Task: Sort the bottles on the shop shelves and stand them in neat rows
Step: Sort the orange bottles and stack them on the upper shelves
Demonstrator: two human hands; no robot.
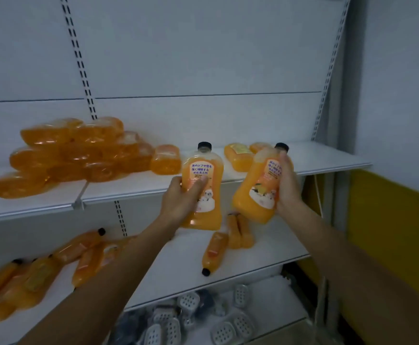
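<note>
STEP: carrying two orange bottles up toward upper shelf [328, 160] | LEFT: left hand [178, 200] grasping upright bottle [202, 185] | RIGHT: right hand [287, 185] grasping tilted bottle [258, 192] | NEXT: likely righting the tilted one, standing both side by side on bare shelf.

L hand [178, 197] & R hand [288, 185] raised; fingers [199, 185] wrapped tight.

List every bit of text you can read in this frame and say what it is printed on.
"床のドアや窓を" and "強く掃除する": blue print on the label of the bottle in the left hand.
Smaller lines beneath on that label: too blurred to read.
Label of the bottle in the right hand: seemingly the same blue print, partly covered by fingers, not legible.
Labels on the lying bottles and stacked bottles: too small and blurred.
</note>
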